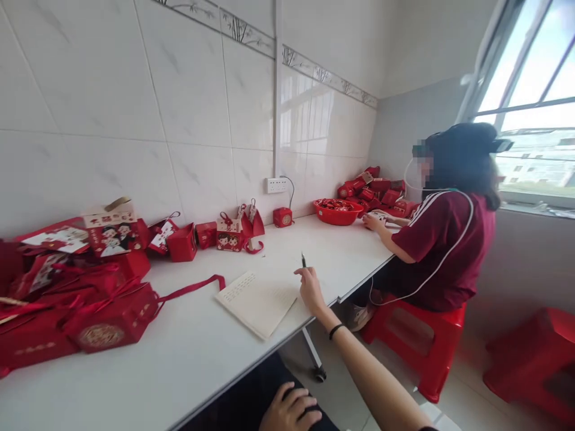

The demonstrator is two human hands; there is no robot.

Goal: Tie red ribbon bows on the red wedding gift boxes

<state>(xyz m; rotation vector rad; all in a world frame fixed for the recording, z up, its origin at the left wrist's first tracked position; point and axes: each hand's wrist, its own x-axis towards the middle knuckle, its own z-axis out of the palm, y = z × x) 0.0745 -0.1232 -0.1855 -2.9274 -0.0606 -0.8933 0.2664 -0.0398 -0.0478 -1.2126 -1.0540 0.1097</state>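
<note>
The person's left hand (291,412) lies palm down on dark trousers (251,395) at the near edge, fingers slightly spread and holding nothing visible. The right forearm slants in from the near right, a black band (335,330) at its wrist. The right hand (311,288) is raised at the table's edge, fingers bent and closed around a dark pen (303,261), whose visible end points up and away. Just left of that hand, a pale notebook (258,308) lies flat on the white table (179,335), rows of small marks along its far left part.

To the near left, red boxes (110,317) are heaped; a red ribbon (193,287) trails from them to near the notebook's left corner. Beyond, smaller boxes (229,241) line the tiled wall (197,167), with a single red box (283,217) below a socket strip (275,185).

Farther right, a co-worker (442,251) in a maroon top sits on a red stool (417,335), hands at the table beside a filled red basin (339,219). A pile of red packages (381,188) stands behind the basin.
</note>
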